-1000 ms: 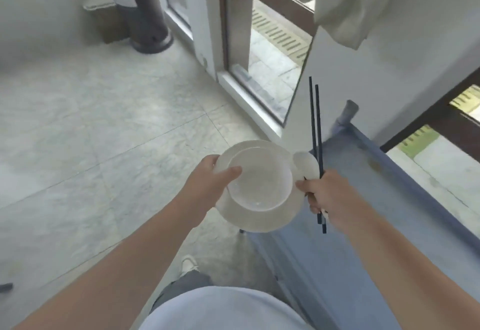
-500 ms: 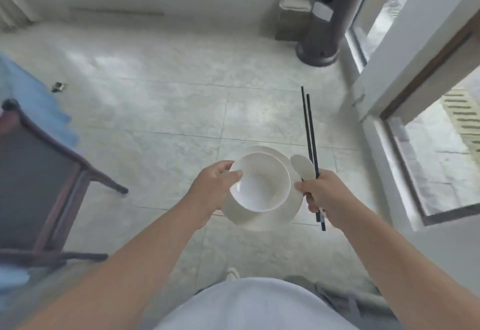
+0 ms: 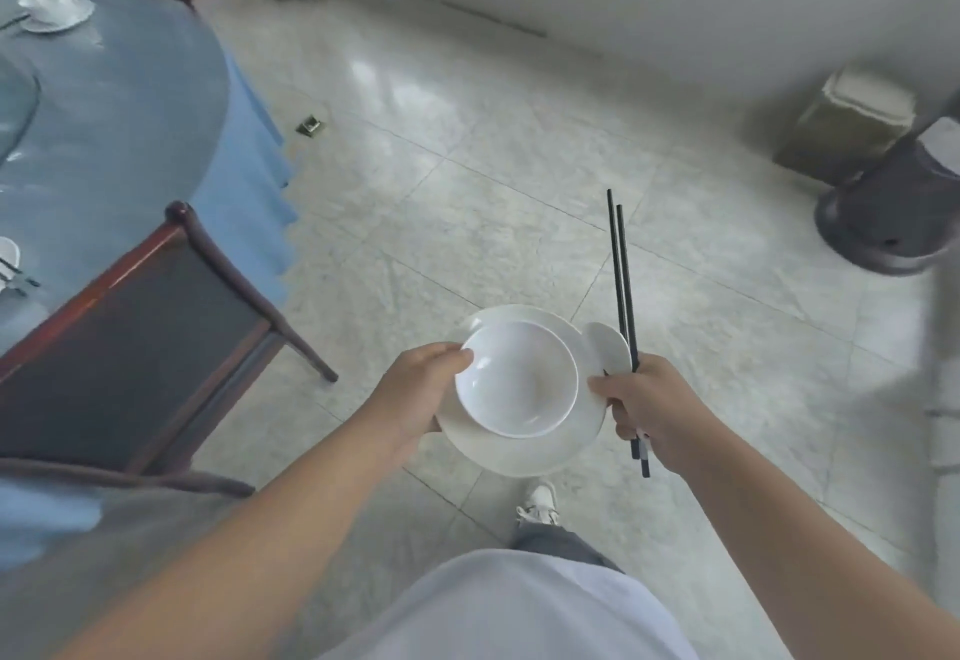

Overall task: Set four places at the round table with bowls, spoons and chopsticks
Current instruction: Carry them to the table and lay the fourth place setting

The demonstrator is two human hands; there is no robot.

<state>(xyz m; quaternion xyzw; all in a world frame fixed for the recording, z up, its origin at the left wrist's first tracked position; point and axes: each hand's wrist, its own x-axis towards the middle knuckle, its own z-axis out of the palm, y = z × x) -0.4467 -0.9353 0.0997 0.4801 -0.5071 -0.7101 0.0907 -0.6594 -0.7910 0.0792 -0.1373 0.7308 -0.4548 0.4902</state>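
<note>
We are seeing a dark wooden chair (image 3: 135,342) standing left of the hands, a small metal floor fitting (image 3: 310,126) lying far beyond them, and a beige bin (image 3: 852,126) sitting beside a grey round base (image 3: 891,222) up right.

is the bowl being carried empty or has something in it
Empty: the bowl, sitting on the plate, shows only bare white inside.

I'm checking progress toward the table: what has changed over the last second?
The person has turned left: the window and door are gone from view, and the round blue-clothed table and dark wooden chair now appear. Unchanged: left hand holds white bowl on white plate; right hand grips black chopsticks and white spoon.
</note>
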